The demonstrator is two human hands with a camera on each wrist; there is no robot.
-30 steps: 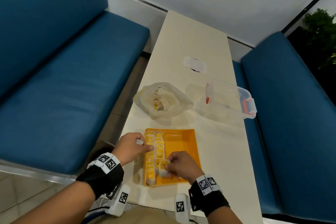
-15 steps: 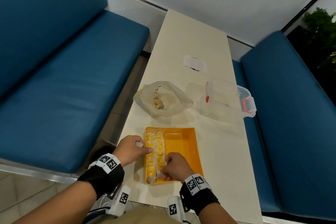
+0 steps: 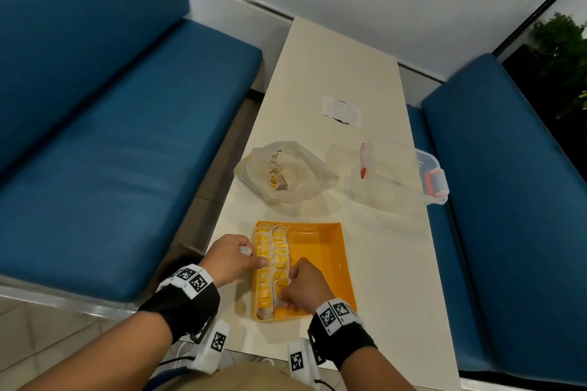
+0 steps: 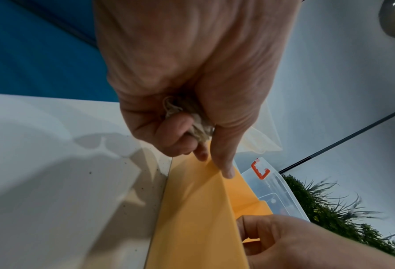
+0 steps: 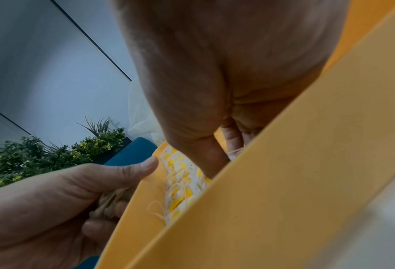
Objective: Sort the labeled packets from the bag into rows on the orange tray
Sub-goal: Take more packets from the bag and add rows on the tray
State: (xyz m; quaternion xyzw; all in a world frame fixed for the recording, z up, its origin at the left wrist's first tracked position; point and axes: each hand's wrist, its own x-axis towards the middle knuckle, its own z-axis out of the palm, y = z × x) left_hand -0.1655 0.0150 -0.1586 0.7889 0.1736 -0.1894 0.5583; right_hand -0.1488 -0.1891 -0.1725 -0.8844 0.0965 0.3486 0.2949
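The orange tray (image 3: 330, 251) lies on the table's near end with two rows of yellow-and-white packets (image 3: 270, 260) along its left side. My left hand (image 3: 251, 255) rests at the tray's left rim, thumb on the edge, and grips a small bunch of packets (image 4: 199, 127) in its palm. My right hand (image 3: 287, 292) is inside the tray, fingers curled down and pinching a packet (image 3: 281, 290) at the near end of the second row. In the right wrist view its fingers press onto the packets (image 5: 180, 182). The translucent bag (image 3: 286, 171) with more packets sits beyond the tray.
A clear plastic box (image 3: 400, 171) with orange latches stands right of the bag. A white paper slip (image 3: 341, 111) lies further up the table. Blue benches flank the narrow table. The tray's right half is bare orange.
My right hand has moved left and down into the tray, lowering the packet it held onto the near end of the second row. The left hand has stayed at the rim.
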